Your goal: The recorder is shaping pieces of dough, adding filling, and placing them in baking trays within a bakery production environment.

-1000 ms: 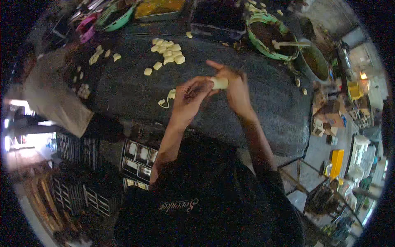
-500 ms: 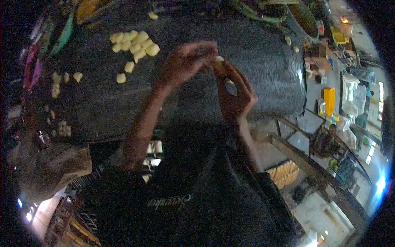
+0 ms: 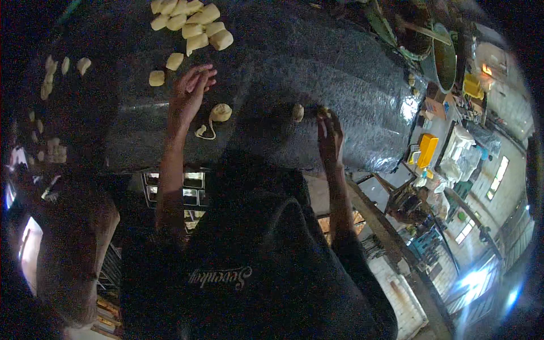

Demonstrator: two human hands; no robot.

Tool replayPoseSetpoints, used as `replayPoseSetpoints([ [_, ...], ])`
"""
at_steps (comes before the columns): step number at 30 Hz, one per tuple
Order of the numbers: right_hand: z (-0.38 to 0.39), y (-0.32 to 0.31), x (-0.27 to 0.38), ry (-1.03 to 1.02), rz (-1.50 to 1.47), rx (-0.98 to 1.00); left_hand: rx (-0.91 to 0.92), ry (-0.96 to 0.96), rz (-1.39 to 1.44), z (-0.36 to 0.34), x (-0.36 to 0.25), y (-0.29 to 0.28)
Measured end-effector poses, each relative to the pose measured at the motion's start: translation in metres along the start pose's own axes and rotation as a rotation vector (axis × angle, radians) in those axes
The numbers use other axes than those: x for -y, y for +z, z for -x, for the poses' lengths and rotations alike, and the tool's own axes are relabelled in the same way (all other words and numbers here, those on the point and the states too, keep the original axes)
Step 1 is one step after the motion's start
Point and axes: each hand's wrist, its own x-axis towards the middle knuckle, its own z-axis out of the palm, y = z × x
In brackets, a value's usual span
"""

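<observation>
My left hand point(image 3: 191, 96) hovers over the dark work surface point(image 3: 266, 68), its fingers loosely curved and apart, holding nothing. Just right of it lies a round lump of dough point(image 3: 221, 112) with a thin tail trailing from it. Farther right is a small rounded dough piece point(image 3: 298, 113). Beside that piece, my right hand point(image 3: 330, 131) points down to the surface, its fingertips closed around another small piece of dough point(image 3: 323, 112), mostly hidden. Beyond my left hand, two single dough pieces point(image 3: 157, 78) sit near a cluster of pale dough pieces point(image 3: 195, 31).
More dough pieces point(image 3: 50, 76) lie along the left side. Green-rimmed basins point(image 3: 445, 56) stand at the far right. Beyond the table's right end are a yellow crate point(image 3: 427, 151) and a person point(image 3: 411, 205). Below the near edge, a rack point(image 3: 192, 180) shows.
My hands were together at a dough piece and have moved apart, left hand leftward, right hand down to the surface. The tailed lump now shows. The whole view has shifted.
</observation>
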Motion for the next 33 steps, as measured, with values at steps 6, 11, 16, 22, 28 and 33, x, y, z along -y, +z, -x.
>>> replayPoseSetpoints([
  [6,-0.084,-0.027,-0.069,0.339,-0.497,-0.417,0.03,0.233,-0.239,0.036,-0.026,0.041],
  [11,-0.061,-0.009,-0.114,0.394,-0.004,-0.22,0.236,0.515,-0.684,0.066,-0.029,0.144],
  [16,-0.029,-0.007,-0.096,0.485,-0.027,-0.241,0.21,0.57,-0.944,0.068,0.06,0.189],
  [22,0.025,-0.033,-0.127,0.602,-0.286,-0.312,0.236,0.399,-0.721,0.069,0.045,0.188],
  [28,0.07,-0.045,-0.179,0.565,-0.379,-0.278,-0.028,0.432,-1.004,0.093,0.005,0.217],
  [33,0.084,-0.068,-0.193,0.661,-0.533,-0.172,0.065,0.344,-0.953,0.088,0.011,0.227],
])
